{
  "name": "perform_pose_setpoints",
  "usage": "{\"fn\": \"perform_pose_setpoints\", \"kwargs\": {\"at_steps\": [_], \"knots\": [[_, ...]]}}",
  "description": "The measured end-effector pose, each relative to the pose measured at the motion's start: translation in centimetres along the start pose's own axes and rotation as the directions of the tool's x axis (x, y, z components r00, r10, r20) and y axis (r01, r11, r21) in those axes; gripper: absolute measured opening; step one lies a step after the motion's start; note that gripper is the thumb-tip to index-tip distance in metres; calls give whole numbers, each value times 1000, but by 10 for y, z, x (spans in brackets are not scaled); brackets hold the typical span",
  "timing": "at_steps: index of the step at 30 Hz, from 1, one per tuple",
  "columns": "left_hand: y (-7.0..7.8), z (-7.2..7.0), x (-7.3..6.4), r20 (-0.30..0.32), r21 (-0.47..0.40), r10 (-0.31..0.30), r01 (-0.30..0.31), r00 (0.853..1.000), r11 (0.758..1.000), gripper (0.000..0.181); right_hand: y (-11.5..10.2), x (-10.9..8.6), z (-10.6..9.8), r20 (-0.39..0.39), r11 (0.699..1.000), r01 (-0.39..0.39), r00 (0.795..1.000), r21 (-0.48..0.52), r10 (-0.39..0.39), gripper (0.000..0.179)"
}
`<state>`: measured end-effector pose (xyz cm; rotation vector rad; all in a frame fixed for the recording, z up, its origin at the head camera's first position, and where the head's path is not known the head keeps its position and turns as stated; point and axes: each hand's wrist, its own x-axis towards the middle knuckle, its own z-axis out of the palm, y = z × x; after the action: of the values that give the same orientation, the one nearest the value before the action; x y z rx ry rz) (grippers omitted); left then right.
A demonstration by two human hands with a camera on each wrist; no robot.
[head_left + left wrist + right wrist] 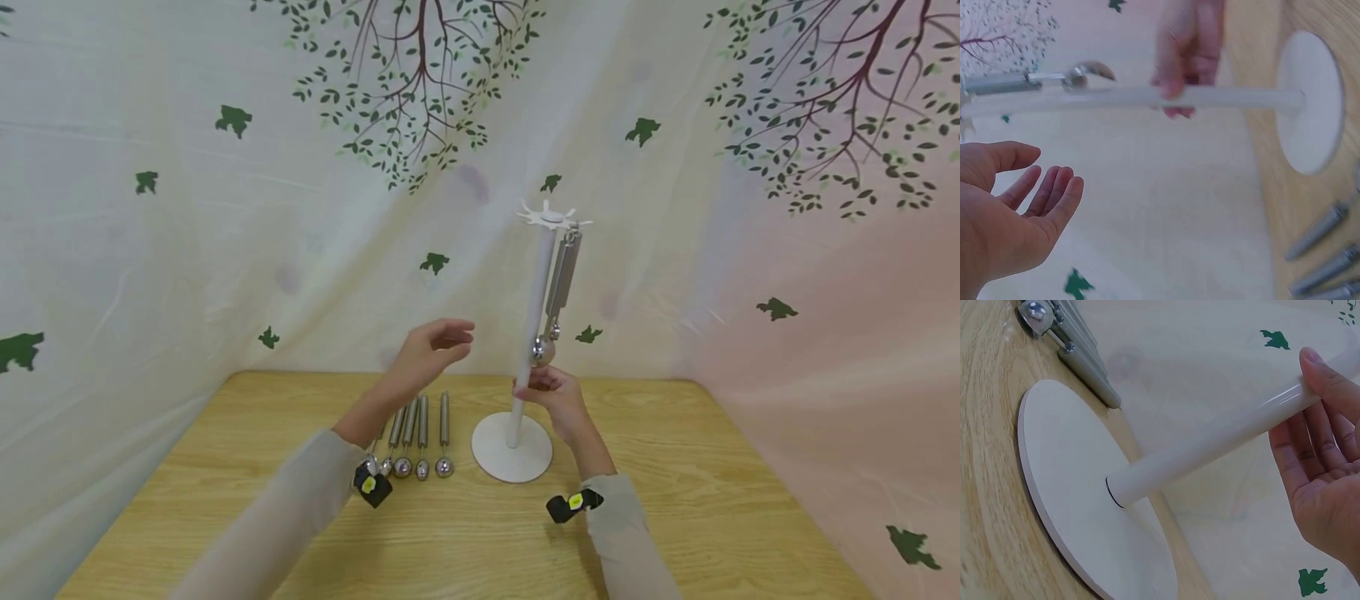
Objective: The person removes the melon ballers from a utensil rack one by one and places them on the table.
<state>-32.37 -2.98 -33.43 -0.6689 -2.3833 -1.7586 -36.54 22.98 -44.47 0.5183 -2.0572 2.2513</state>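
A white utensil stand [534, 321] has a round base on the table, an upright pole and a ring of hooks at its top. Metal melon ballers [564, 271] with grey handles hang from a hook on its right side. My right hand [557, 402] holds the lower pole, thumb and fingertips around it, just below the hanging scoop ends. To the left of the pole, my left hand [435, 354] is raised, fingers loosely bent and holding nothing. In the left wrist view, a gap shows between the left hand [1029, 212] and the pole [1110, 98].
Several metal scoops [423, 425] lie side by side on the wooden table [480, 542], left of the base, handles pointing away; my left forearm partly covers them. Behind the table hangs a pale cloth [337, 275] printed with leaves and branches.
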Motion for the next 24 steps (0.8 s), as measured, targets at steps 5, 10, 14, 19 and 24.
{"fn": "perform_pose_setpoints", "kwargs": {"at_steps": [5, 10, 14, 19, 24], "knots": [[29, 21, 14, 37, -83, 102, -98, 994, 992, 37, 2, 1, -1, 9, 1000, -19, 1000, 7, 19, 24], [50, 38, 25, 62, -129, 175, -166, 983, 978, 38, 4, 1, -3, 17, 1000, -26, 1000, 4, 26, 25], [56, 47, 31, 78, -141, 193, -181, 978, 973, 39, 4, 1, -3, 19, 1000, -29, 999, 7, 28, 27], [60, 52, 38, 100, -151, 173, -157, 980, 976, 42, 2, 1, -2, 28, 1000, -16, 999, 16, 15, 24], [63, 56, 43, 138, -163, 157, -134, 978, 978, 42, -1, 1, 0, 5, 999, -32, 999, -1, 32, 20]]}}
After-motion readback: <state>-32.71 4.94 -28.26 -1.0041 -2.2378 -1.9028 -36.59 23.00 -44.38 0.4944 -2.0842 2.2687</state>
